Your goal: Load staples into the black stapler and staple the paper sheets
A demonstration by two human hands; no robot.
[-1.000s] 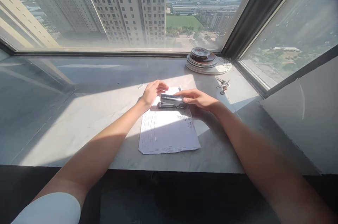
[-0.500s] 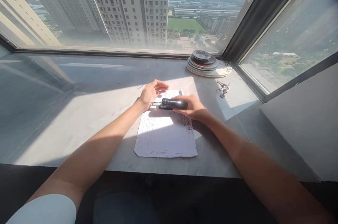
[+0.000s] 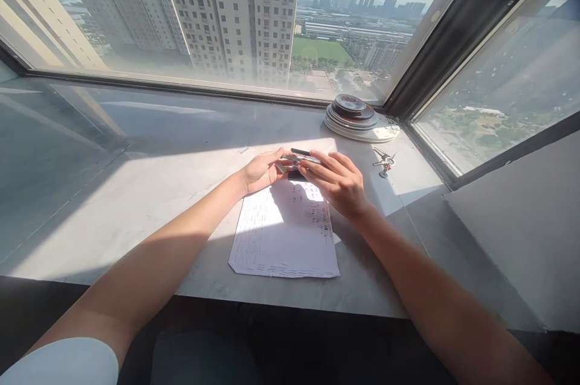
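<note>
A black stapler (image 3: 296, 176) is held between my two hands above the upper part of a sheet of white paper (image 3: 285, 252). My left hand (image 3: 263, 172) pinches the metal piece at the stapler's left end with thumb and fingers. From the right, my right hand (image 3: 339, 184) closes over the stapler body, hiding much of it. Black parts show above and below the fingers, so it looks spread apart. Rows of short staple-like marks line the paper's left and bottom edges, and dark marks run down its right side.
A stack of plates (image 3: 351, 118) with a round dark item on top stands by the window corner. Near it lies a small metal object with arms (image 3: 384, 160). Small thin strips (image 3: 244, 150) lie behind my left hand. The sill's front edge (image 3: 290, 305) is near me.
My left hand, loosely spread before, now grips the stapler's left end. My right hand has turned over the top of the stapler, which is tilted and looks opened. The view has shifted slightly.
</note>
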